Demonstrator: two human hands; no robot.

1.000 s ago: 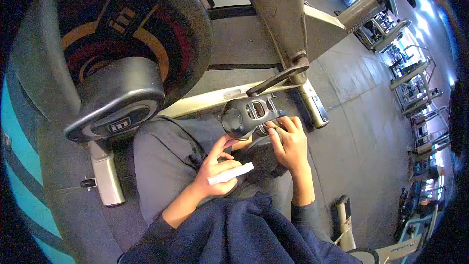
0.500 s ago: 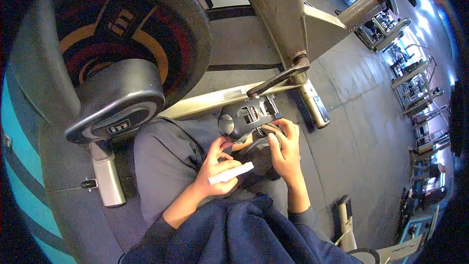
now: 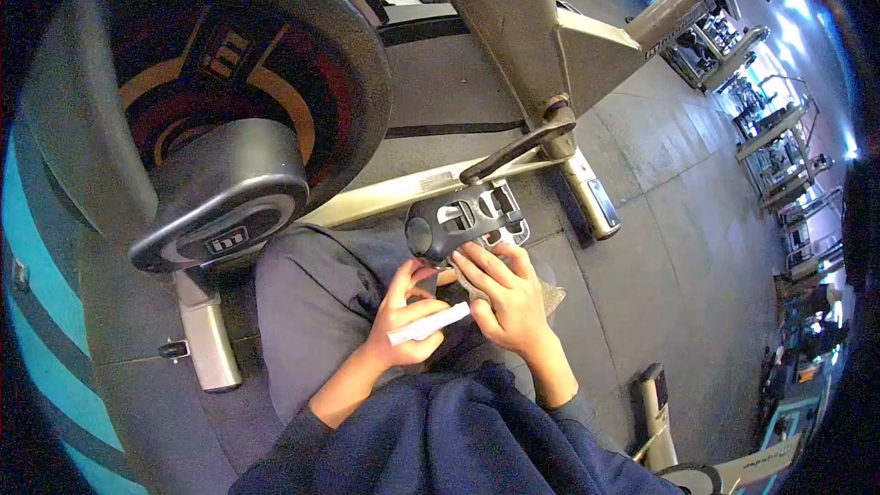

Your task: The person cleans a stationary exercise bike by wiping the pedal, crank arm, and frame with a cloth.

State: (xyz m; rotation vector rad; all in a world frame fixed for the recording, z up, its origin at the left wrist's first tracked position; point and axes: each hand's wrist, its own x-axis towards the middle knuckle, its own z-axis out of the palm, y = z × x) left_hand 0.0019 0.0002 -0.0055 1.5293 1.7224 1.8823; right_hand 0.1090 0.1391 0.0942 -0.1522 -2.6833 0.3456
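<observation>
A black pedal with a toe cage (image 3: 467,220) hangs from the crank arm (image 3: 518,151) of an exercise bike. My left hand (image 3: 399,321) is closed round a small white stick-like object (image 3: 428,324), its thumb and index finger at the pedal's lower left edge. Against the pedal's lower side, my right hand (image 3: 509,298) presses with fingers bent. A greyish cloth-like piece (image 3: 553,297) shows beside and under that hand. What lies beneath the right fingers is partly hidden.
The bike's large flywheel (image 3: 238,64) and black cover (image 3: 225,188) stand at the left. Its pale base bar (image 3: 403,186) runs behind the pedal. Other gym machines (image 3: 779,142) line the right side, over dark floor tiles (image 3: 678,247).
My right hand has moved left and inward from the pedal's right side to its underside. The pedal has tilted, showing more of its metal cage. The greyish piece has come into view.
</observation>
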